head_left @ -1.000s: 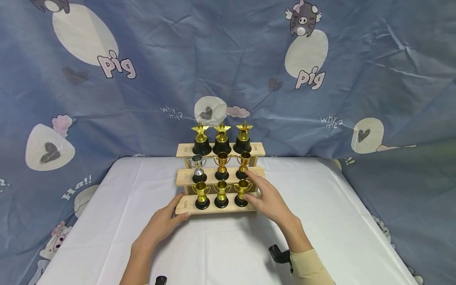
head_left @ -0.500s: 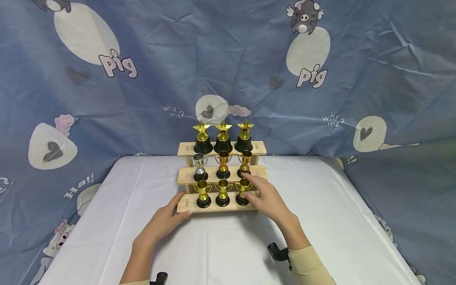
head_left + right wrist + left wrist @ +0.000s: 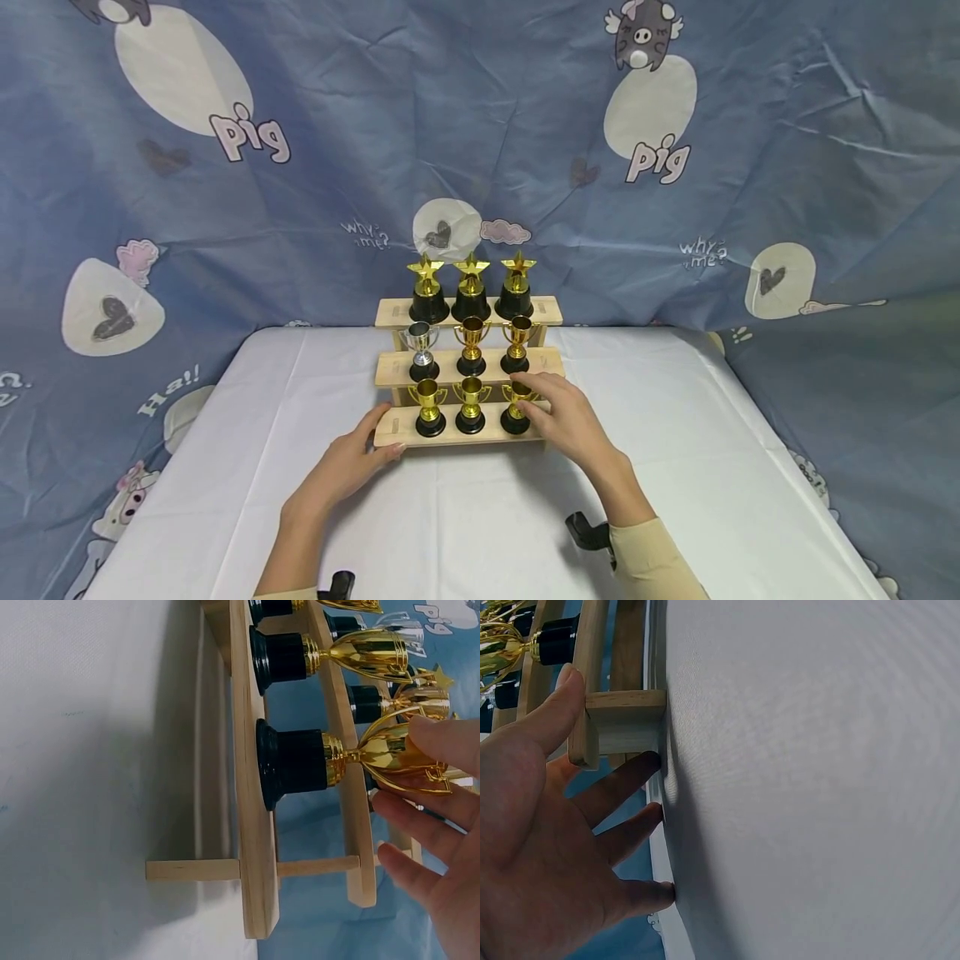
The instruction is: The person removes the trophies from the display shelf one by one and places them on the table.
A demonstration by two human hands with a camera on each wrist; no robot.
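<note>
A three-tier wooden display stand stands on the white table with small trophies on its shelves. My left hand holds the left end of the bottom shelf, thumb at its front edge; in the left wrist view the other fingers spread out toward the tablecloth. My right hand pinches the gold cup trophy at the right end of the bottom shelf, by its cup. That trophy's black base sits on the shelf. In the head view the hand partly hides it.
Two more gold cups share the bottom shelf. A silver cup and two gold cups occupy the middle shelf, close behind my right fingers. Star trophies line the top. A blue patterned cloth hangs behind the table.
My right hand has moved slightly to the right and down, and the right-hand bottom trophy has shifted a little to the right with it. My left hand stays at the stand's left end.
</note>
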